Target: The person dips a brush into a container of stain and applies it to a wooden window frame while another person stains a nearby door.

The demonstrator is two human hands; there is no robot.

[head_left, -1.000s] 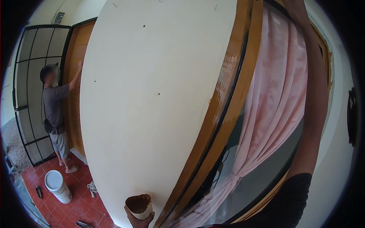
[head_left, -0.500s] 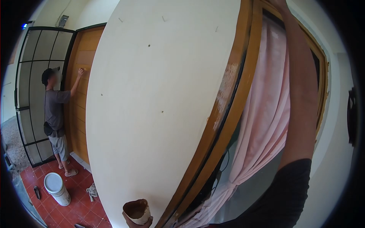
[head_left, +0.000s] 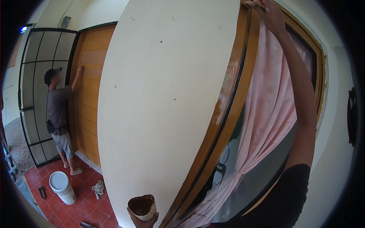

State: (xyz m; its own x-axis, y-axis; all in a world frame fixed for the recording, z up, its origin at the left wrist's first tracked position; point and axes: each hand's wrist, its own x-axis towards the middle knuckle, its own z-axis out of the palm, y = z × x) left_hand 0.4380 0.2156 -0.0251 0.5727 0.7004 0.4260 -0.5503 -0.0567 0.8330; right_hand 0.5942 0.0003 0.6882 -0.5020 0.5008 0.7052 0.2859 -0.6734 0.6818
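Note:
At the bottom, my left hand (head_left: 143, 222) is wrapped round a cut-down, pale cup (head_left: 151, 212) with brown-stained insides. Its open top tilts towards me. High up, my right hand (head_left: 270, 14) reaches the upper corner of the brown wooden window frame (head_left: 246, 45). Its fingers are closed on what looks like a paintbrush (head_left: 260, 1), of which a red part shows; the top image edge cuts it off. Lower on the frame is a pale, scraped patch (head_left: 228, 85).
Pink curtains (head_left: 268, 102) hang behind the window glass. A pale wall (head_left: 152, 125) with small holes stands between window and wooden door (head_left: 89, 102). Another person (head_left: 59, 110) touches that door. A white bucket (head_left: 62, 188), a rag (head_left: 98, 188) and a sandal (head_left: 41, 192) lie about the red tiles (head_left: 85, 207).
My right hand has moved left and slightly down, into fuller view at the frame's corner. The cup sits slightly further right and higher in view. The other person's raised hand has shifted slightly.

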